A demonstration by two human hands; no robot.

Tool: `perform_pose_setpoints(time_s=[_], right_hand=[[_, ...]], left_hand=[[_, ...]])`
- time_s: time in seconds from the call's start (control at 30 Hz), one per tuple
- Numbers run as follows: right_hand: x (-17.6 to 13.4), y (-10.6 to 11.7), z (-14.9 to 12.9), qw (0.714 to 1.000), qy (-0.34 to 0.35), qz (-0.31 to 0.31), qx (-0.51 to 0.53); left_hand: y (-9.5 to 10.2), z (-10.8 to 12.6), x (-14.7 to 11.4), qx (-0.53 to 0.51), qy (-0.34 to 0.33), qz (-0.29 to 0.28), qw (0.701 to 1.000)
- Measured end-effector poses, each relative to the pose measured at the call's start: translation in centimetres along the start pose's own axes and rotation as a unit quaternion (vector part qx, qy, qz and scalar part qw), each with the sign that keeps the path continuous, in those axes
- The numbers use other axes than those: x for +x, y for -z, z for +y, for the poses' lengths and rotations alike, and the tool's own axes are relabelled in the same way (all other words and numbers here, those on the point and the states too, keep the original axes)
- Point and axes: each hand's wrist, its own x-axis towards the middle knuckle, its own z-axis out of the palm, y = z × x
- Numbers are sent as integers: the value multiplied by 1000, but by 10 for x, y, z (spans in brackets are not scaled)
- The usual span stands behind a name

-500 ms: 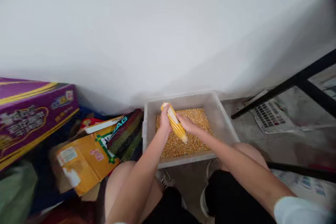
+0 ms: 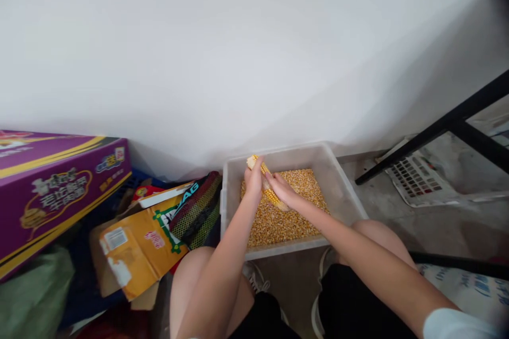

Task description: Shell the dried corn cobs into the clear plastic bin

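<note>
A yellow corn cob point(image 2: 274, 199), partly stripped of kernels, slants over the tub between my hands. My left hand point(image 2: 253, 179) is wrapped round its upper part, where a pale end pokes out above the fingers. Lower on the cob, my right hand point(image 2: 280, 188) is closed against its side, the fingers partly hidden. Beneath both hands a translucent white plastic tub point(image 2: 338, 185) stands between my knees and the wall. Loose corn kernels point(image 2: 286, 228) cover its floor.
To the left lie a purple carton point(image 2: 75, 190), a torn orange cardboard box point(image 2: 139, 249), a mesh bag point(image 2: 194, 212) and a green bag point(image 2: 37, 286). On the right are a black metal frame point(image 2: 429, 135), a white plastic basket point(image 2: 413, 177) and a printed white sack point(image 2: 469, 286). A white wall rises behind.
My hands have shifted on the cob, which has turned so its bare strip is mostly covered. The whole view has moved slightly, with things appearing lower and further right.
</note>
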Motion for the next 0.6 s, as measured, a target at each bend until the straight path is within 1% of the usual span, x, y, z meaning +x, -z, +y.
perform_pose_setpoints(time_s=[0.03, 0.07, 0.1, 0.17, 0.23, 0.27, 0.4, 0.43, 0.47, 0.53, 0.6], right_hand=[[-1, 0, 0, 999, 13, 16, -34], [-2, 1, -1, 998, 21, 13, -55], [-2, 2, -2, 998, 22, 2, -62], [-1, 7, -6, 999, 5, -36, -38], [3, 11, -13, 1000, -3, -3, -2], [5, 13, -16, 999, -11, 21, 34], [14, 12, -23, 980, -43, 59, 186], [15, 11, -22, 972, -44, 81, 214], [15, 10, -21, 964, -43, 115, 236], [16, 10, -17, 941, -42, 204, 266], [17, 12, -12, 922, -42, 267, 277]], left_hand=[[0, 3, 0, 38, -6, 15, 999], [0, 6, 0, 85, -16, 28, 996], [1, 9, 0, 140, -31, 38, 989], [4, 13, -2, 259, -62, 40, 963], [5, 14, -6, 355, -88, 11, 931], [5, 13, -9, 389, -100, -8, 916], [-4, 6, -24, 469, -123, -65, 872], [-8, 4, -27, 483, -133, -75, 862], [-12, 2, -31, 495, -146, -86, 852], [-19, -1, -35, 516, -170, -109, 832], [-25, -4, -37, 533, -179, -132, 816]])
